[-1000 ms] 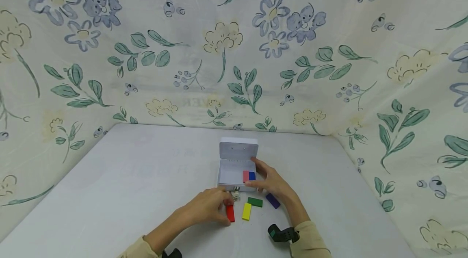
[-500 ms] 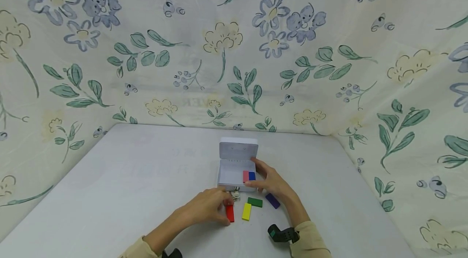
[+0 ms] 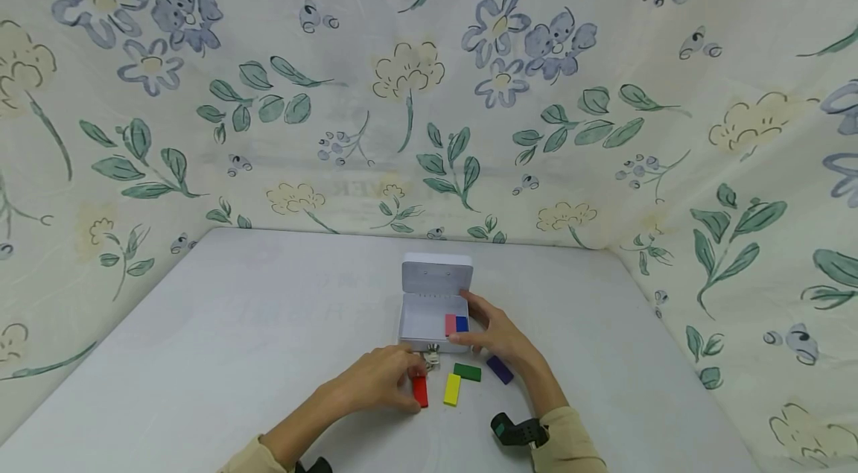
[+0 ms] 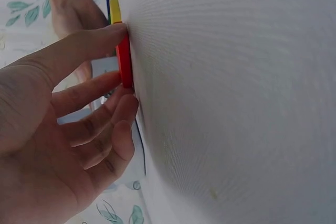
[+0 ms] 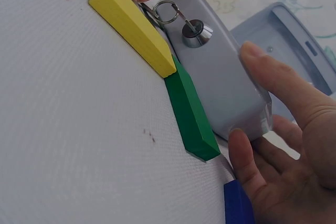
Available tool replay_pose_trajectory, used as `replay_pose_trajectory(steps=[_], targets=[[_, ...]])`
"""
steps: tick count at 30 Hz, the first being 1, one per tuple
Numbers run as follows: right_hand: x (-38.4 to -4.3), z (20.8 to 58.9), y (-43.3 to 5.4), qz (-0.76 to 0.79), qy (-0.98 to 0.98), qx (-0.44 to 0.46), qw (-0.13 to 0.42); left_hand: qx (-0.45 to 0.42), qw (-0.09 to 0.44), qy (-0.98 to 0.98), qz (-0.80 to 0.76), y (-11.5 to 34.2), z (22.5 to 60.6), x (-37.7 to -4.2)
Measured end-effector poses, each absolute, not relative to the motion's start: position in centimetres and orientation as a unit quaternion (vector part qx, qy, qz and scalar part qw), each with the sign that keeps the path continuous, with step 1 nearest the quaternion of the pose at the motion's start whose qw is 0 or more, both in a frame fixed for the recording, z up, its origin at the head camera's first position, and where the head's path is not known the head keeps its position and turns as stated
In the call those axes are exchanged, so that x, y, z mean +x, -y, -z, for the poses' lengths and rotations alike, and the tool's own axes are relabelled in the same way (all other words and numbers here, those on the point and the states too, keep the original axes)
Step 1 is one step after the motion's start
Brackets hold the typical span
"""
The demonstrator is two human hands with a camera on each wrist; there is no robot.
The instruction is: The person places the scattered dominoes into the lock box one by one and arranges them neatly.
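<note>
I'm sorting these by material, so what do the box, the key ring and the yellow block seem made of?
The box: probably painted metal, from its smooth, softly shiny grey wall, though plastic is possible. The key ring: bare metal, from its silvery glint. The yellow block: perhaps painted wood, from its matte, slightly uneven faces.

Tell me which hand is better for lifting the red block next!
Probably the left hand: its thumb and a finger pinch the red block at its ends. The right hand is farther from it and busy gripping the open box.
</note>
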State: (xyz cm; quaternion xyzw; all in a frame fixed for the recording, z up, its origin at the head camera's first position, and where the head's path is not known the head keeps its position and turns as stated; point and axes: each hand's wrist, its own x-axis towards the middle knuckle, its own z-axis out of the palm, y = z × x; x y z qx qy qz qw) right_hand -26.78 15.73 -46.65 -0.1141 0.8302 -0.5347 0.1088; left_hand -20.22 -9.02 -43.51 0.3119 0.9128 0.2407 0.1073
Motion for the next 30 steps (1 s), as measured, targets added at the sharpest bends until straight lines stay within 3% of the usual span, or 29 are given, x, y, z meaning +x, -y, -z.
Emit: replay_pose_trajectory(steps=[30], targets=[[-26.7, 46.6, -15.8, 0.536, -0.828, -0.121, 0.108, 0.327, 0.073, -0.909, -0.246, 9.7, 41.7, -20.8]])
